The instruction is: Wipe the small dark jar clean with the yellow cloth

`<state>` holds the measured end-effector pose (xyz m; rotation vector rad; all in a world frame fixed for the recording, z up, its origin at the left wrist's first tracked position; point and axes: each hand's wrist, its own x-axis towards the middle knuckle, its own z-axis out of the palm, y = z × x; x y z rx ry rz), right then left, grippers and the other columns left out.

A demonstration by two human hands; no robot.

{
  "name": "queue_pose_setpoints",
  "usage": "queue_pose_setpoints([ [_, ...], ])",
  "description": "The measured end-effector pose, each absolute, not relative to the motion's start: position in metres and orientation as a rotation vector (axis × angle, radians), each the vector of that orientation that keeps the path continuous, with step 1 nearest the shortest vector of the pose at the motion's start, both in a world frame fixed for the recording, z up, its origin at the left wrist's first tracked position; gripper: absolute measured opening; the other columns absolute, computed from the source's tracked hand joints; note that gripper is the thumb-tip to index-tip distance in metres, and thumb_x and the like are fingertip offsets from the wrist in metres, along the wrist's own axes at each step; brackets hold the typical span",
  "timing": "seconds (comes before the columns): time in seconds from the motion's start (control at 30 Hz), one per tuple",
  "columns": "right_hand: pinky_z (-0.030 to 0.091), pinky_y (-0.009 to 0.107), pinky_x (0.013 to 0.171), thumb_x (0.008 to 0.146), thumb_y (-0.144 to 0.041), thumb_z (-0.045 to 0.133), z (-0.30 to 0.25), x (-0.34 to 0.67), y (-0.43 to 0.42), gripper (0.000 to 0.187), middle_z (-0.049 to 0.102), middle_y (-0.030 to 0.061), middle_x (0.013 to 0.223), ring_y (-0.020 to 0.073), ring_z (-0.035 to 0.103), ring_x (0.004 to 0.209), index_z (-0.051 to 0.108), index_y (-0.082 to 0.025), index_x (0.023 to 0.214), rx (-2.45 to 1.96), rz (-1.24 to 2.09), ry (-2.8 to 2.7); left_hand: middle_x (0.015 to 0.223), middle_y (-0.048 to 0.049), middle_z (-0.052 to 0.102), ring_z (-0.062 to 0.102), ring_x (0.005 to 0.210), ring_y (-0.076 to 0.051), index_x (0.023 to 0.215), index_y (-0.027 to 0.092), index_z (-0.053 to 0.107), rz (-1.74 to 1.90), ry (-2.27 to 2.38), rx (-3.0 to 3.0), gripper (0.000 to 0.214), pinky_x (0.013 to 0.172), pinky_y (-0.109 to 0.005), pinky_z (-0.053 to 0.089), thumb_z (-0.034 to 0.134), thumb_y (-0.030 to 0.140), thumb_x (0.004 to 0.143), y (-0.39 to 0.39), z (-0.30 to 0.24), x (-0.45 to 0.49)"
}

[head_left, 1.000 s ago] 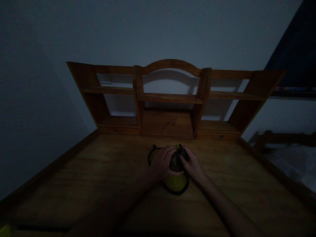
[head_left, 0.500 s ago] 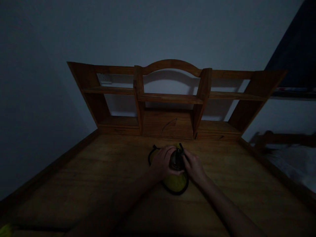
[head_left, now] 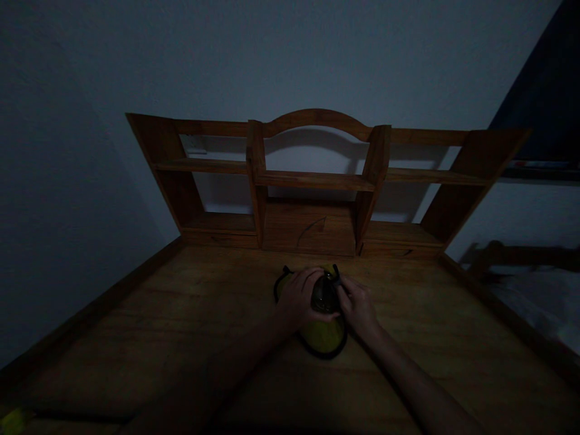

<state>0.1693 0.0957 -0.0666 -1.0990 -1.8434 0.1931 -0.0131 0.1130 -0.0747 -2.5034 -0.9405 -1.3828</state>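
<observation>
Near the middle of the desk lies a yellow piece (head_left: pixel 322 336) with a black border, flat under both hands. Above it, a dark, shiny, rounded object (head_left: pixel 323 295) catches some light; the dimness hides its kind. My left hand (head_left: pixel 296 297) curls around this object from the left, thumb below and fingers over the top. My right hand (head_left: pixel 357 302) is closed at the object's right side, fingertips pinching by a small black piece (head_left: pixel 336 277) that sticks up there. What exactly those fingertips hold is too dark to make out.
A wooden shelf unit (head_left: pixel 312 179) with cubbies and small drawers stands along the back of the wooden desk (head_left: pixel 217 314). Raised rims run along both desk sides. Something yellow (head_left: pixel 12 421) sits at the lower left corner. A wall outlet (head_left: pixel 196 145) shows behind the shelf.
My right hand has shifted slightly, its fingers bending more beside the dark object. The left hand keeps the same hold. The view has moved very little.
</observation>
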Motion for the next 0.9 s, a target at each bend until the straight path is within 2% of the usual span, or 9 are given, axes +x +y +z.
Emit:
queue_pose_setpoints([
  [0.47, 0.048, 0.023, 0.076, 0.090, -0.024, 0.053, -0.0728, 0.1718, 0.0986, 0.021, 0.067, 0.0032, 0.099, 0.0147, 0.063, 0.087, 0.066, -0.017, 0.106, -1.129, 0.249, -1.751, 0.125, -0.0108, 0.053, 0.050, 0.117, -0.023, 0.130, 0.016, 0.037, -1.412, -0.985, -2.494, 0.088, 0.102, -0.037, 0.040, 0.072, 0.060, 0.062, 0.1139, -0.0771, -0.0132],
  [0.73, 0.044, 0.023, 0.066, 0.091, -0.027, 0.050, -0.0734, 0.1701, 0.0981, 0.018, 0.064, 0.0016, 0.082, 0.0135, 0.058, 0.072, 0.065, -0.016, 0.094, -1.177, 0.364, -1.677, 0.125, -0.0108, 0.050, 0.048, 0.118, -0.023, 0.128, 0.017, 0.037, -1.546, -1.074, -2.560, 0.086, 0.102, -0.036, 0.042, 0.077, 0.053, 0.060, 0.1152, -0.0783, -0.0129],
  [0.9, 0.045, 0.025, 0.070, 0.091, -0.035, 0.052, -0.0695, 0.1657, 0.0980, 0.024, 0.064, 0.0037, 0.087, 0.0171, 0.059, 0.080, 0.065, -0.016, 0.097, -1.209, 0.527, -1.543, 0.124, -0.0101, 0.049, 0.046, 0.119, -0.022, 0.128, 0.017, 0.038, -1.620, -1.120, -2.584, 0.086, 0.104, -0.036, 0.041, 0.079, 0.049, 0.060, 0.1161, -0.0770, -0.0128],
])
